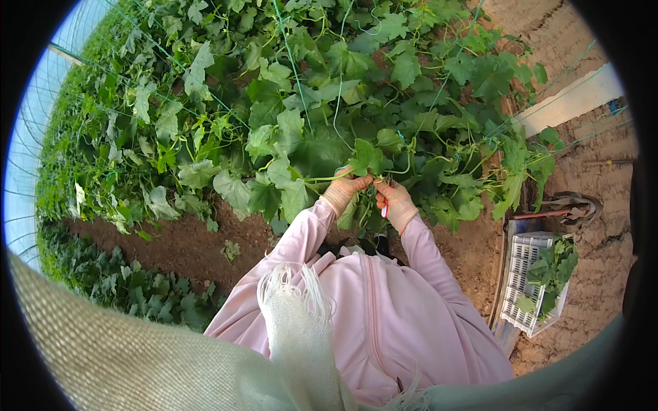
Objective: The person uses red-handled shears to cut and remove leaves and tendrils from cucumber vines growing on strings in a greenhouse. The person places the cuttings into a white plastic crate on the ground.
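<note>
Both hands wear orange-striped gloves and meet in the foliage in front of my chest. My left hand (pixel 343 191) pinches a green vine stem (pixel 324 179) that runs in from the left. Close beside it, my right hand (pixel 397 204) has a small tool with a red-and-white handle (pixel 384 209) in its palm; its working end is hidden. The right fingertips also touch the vine near the left ones. A broad green leaf (pixel 367 156) stands just above the fingers. Green twine (pixel 336 110) hangs down into the leaves behind it.
Dense leafy vines (pixel 205 103) fill the bed ahead, crossed by green strings. At the right, a white plastic crate (pixel 525 280) holds cut leaves (pixel 552 272). A white post or strip (pixel 573 100) lies beyond. A fringed pale scarf (pixel 295 318) hangs over my pink jacket.
</note>
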### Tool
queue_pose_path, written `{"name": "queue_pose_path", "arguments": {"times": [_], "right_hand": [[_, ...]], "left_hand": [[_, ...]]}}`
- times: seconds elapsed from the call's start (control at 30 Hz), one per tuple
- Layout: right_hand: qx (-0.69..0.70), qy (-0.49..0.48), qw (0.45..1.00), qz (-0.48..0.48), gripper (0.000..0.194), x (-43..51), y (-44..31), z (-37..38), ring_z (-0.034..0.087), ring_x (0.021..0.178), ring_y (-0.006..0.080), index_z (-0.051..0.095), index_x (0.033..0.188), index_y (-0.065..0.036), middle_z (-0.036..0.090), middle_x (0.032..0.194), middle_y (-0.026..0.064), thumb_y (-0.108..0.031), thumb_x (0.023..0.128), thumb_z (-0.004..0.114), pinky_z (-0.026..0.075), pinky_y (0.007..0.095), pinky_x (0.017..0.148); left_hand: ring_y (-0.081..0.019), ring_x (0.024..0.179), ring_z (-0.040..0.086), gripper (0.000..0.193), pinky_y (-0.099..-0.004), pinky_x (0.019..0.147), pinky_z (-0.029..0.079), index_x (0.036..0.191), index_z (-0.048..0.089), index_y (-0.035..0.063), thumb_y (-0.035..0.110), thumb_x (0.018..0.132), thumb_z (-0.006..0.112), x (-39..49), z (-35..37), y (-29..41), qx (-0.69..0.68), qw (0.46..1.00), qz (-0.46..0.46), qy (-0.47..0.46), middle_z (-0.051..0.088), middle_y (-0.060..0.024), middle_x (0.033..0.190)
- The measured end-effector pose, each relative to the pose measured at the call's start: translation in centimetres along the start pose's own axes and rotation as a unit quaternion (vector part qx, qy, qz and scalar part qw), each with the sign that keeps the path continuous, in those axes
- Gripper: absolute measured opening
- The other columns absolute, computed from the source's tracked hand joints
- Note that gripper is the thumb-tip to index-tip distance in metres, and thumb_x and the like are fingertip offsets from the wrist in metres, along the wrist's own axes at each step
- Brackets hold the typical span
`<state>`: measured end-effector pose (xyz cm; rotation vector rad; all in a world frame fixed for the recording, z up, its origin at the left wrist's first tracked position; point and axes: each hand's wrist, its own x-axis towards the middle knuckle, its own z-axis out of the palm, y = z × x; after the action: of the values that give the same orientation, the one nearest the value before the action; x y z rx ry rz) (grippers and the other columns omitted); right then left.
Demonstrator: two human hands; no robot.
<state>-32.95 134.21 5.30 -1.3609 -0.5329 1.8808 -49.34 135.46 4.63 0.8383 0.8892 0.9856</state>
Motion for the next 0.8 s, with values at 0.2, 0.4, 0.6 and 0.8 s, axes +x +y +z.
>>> {"name": "queue_pose_path", "arguments": {"times": [0.2, 0.4, 0.6, 0.8], "right_hand": [[-0.009, -0.023, 1.000, -0.014, 0.015, 0.1, 0.3, -0.1, 0.040, 0.046, 0.0074, 0.057, 0.085, -0.012, 0.045, 0.057, -0.0046, -0.025, 0.086, 0.066, 0.031, 0.0217, 0.041], [-0.001, -0.004, 1.000, -0.002, 0.013, 0.2, 0.1, -0.4, 0.042, 0.044, 0.0082, 0.058, 0.082, -0.009, 0.048, 0.058, -0.0025, -0.016, 0.084, 0.068, 0.033, 0.0227, 0.040], [0.032, -0.006, 0.999, -0.041, 0.013, 1.0, 0.7, -1.2, 0.043, 0.044, 0.0095, 0.058, 0.081, -0.008, 0.049, 0.058, -0.0010, -0.016, 0.084, 0.068, 0.033, 0.0235, 0.041], [0.077, 0.027, 0.994, -0.070, 0.015, 1.1, 0.3, -1.2, 0.043, 0.047, 0.0089, 0.056, 0.083, -0.008, 0.050, 0.062, -0.0010, -0.013, 0.082, 0.070, 0.035, 0.0242, 0.042]], "left_hand": [[-0.0111, 0.081, 0.054, 0.030, -0.0258, 0.073, 0.043, 0.107, 0.061, 0.0056, 0.015, 0.080, 0.071, 0.1, -1.4, -0.4, 0.041, 0.999, -0.010, -0.005, 0.063, -0.0006, 0.094], [-0.0097, 0.076, 0.054, 0.023, -0.0246, 0.070, 0.043, 0.102, 0.064, 0.0047, 0.012, 0.080, 0.070, -0.2, -1.2, 0.2, -0.001, 1.000, -0.017, 0.020, 0.064, -0.0002, 0.088], [-0.0086, 0.070, 0.054, 0.017, -0.0236, 0.064, 0.042, 0.095, 0.065, 0.0068, 0.016, 0.082, 0.068, -0.1, -1.3, -1.6, 0.003, 0.997, -0.025, 0.072, 0.063, 0.0009, 0.080], [-0.0060, 0.061, 0.051, 0.018, -0.0211, 0.052, 0.038, 0.087, 0.062, 0.0093, 0.025, 0.081, 0.067, 0.3, -1.0, -1.6, -0.054, 0.956, 0.013, 0.289, 0.058, 0.0027, 0.074]]}}
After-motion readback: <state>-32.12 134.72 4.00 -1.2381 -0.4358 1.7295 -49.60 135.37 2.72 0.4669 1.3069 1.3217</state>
